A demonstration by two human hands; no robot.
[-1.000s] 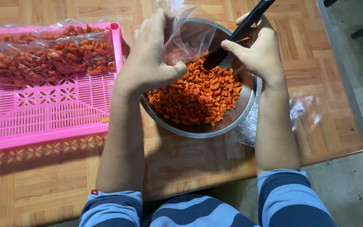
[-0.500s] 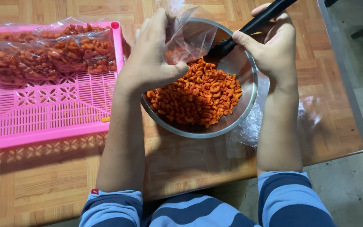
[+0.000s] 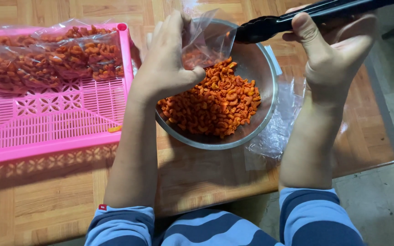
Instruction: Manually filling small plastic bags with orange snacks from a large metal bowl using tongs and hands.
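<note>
Bagging orange snacks over the metal bowl

We see the left hand (image 3: 167,64) pinching a clear plastic bag (image 3: 206,38) open at the bowl's (image 3: 265,114) eleven o'clock rim, while the right hand (image 3: 338,50) grips a black scoop (image 3: 270,25) (its tip at the bag's mouth) at one o'clock. Orange curls (image 3: 213,105) fill the bowl; filled bags (image 3: 51,54) lie on the pink tray (image 3: 46,123) at nine o'clock.

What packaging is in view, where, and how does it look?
Clear plastic bag: in left hand above the steel bowl, holding some orange snacks.
Filled clear bags: on pink tray, left, packed orange.
Flat clear bags: on table, right of bowl.
No labels or screens.
</note>
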